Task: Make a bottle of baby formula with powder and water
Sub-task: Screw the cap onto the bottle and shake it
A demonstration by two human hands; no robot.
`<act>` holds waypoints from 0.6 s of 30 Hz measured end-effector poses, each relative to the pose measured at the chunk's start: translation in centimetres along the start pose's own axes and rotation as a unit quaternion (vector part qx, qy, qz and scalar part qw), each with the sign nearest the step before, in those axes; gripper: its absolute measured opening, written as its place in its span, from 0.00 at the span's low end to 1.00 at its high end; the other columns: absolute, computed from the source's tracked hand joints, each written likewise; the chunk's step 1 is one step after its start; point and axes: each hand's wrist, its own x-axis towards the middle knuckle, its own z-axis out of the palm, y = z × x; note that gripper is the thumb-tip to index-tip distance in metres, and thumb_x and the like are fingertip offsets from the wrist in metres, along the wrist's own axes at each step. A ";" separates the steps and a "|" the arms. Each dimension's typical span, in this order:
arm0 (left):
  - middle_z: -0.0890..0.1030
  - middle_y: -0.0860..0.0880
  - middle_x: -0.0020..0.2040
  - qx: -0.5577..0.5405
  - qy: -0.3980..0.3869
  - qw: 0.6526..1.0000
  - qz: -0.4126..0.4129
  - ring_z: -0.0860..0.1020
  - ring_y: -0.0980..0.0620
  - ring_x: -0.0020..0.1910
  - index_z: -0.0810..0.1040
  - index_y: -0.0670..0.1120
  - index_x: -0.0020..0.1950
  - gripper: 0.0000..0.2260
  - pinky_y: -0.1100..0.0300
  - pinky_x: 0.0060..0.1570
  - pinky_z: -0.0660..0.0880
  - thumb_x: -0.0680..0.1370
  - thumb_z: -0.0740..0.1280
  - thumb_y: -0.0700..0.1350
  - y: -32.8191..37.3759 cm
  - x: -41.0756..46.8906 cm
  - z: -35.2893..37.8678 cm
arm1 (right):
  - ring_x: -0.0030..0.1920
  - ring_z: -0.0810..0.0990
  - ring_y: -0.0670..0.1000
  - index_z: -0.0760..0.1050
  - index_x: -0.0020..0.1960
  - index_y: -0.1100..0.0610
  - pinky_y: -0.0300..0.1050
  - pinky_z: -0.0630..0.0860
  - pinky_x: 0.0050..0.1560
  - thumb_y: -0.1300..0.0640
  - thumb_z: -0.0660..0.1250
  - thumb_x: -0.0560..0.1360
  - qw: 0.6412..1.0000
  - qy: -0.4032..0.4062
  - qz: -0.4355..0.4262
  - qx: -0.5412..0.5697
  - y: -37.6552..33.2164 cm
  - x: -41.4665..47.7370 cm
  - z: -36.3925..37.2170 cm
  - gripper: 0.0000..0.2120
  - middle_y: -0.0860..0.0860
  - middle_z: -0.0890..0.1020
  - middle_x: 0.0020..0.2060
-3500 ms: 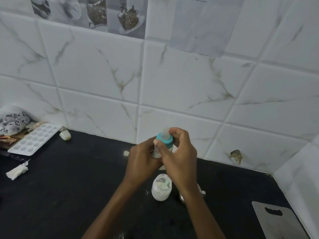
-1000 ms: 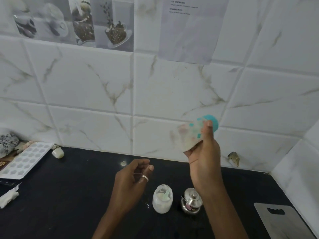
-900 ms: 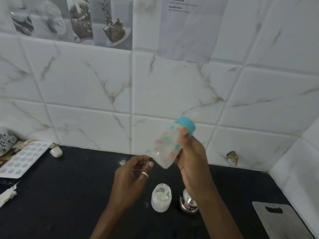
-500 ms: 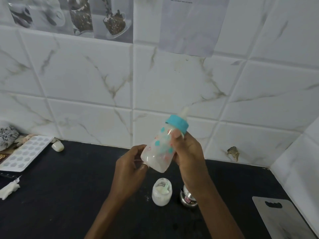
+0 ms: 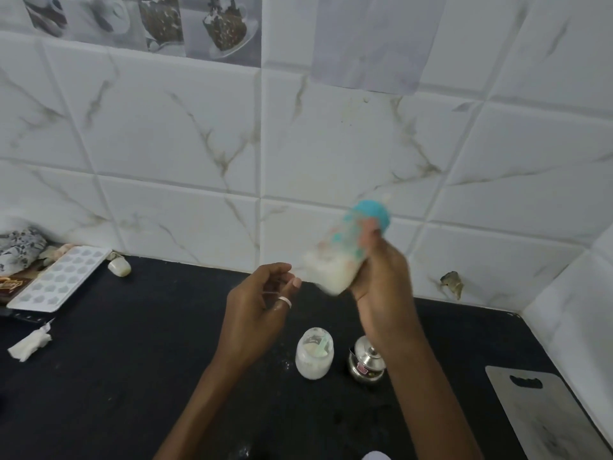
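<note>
Far left, against the white marble-patterned tiled wall (image 5: 185, 134): a grey-and-white patterned cloth bundle (image 5: 18, 247), partly cut off by the frame edge. Beside it, a white plastic mould tray with rows of small cavities (image 5: 59, 278), lying flat on the black stone countertop (image 5: 126, 360); just beyond its far corner, a small cream-coloured lump (image 5: 119, 267) at the foot of the wall. Nearer the camera, a crumpled scrap of white paper or cloth (image 5: 30, 345), well apart from the tray. Centre: the left hand (image 5: 258, 313), forearm rising from the lower edge, raised above the counter, palm turned inward, fingers loosely curled and part-open, holding nothing that can be made out; a pale ring on one finger. Its fingertips stand just beside the base of the clear baby bottle with teal collar and coloured dots (image 5: 341, 254) — whether they touch it cannot be told. The bottle is held in the air, tilted with the teal top up and to the right, white liquid in its lower end, outline blurred. The right hand (image 5: 381, 277) is wrapped around the bottle's right side, thumb high near the collar, forearm running down to the lower right. On the counter below the hands: a small frosted open jar of white powder with a pale green scoop inside (image 5: 313, 355), and just right of it a small lidded steel pot with a knob (image 5: 366, 361), partly behind the right wrist. Far right — a flat grey metal board with a handle slot (image 5: 547, 416).
</note>
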 end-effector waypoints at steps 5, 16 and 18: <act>0.84 0.63 0.49 -0.023 0.012 0.999 -0.022 0.84 0.62 0.48 0.79 0.60 0.57 0.10 0.74 0.44 0.76 0.79 0.73 0.47 0.0 -0.2 -0.1 | 0.55 0.87 0.50 0.79 0.60 0.52 0.55 0.83 0.58 0.39 0.64 0.79 0.993 0.114 0.009 0.033 -0.3 0.8 -0.7 0.20 0.50 0.88 0.52; 0.84 0.64 0.49 -0.025 0.012 0.999 -0.017 0.84 0.61 0.49 0.80 0.57 0.58 0.09 0.73 0.45 0.76 0.79 0.73 0.48 0.3 -0.6 -0.3 | 0.56 0.86 0.49 0.78 0.61 0.51 0.50 0.83 0.54 0.40 0.64 0.80 0.985 0.136 -0.003 0.101 -0.2 0.6 -1.4 0.18 0.48 0.88 0.53; 0.85 0.62 0.48 -0.018 0.010 1.000 -0.019 0.84 0.61 0.49 0.80 0.55 0.59 0.11 0.73 0.45 0.76 0.79 0.74 0.45 0.1 -0.6 -0.4 | 0.57 0.86 0.51 0.80 0.61 0.53 0.48 0.83 0.52 0.37 0.67 0.77 0.995 0.084 0.016 0.048 0.7 -0.2 -0.8 0.22 0.51 0.88 0.54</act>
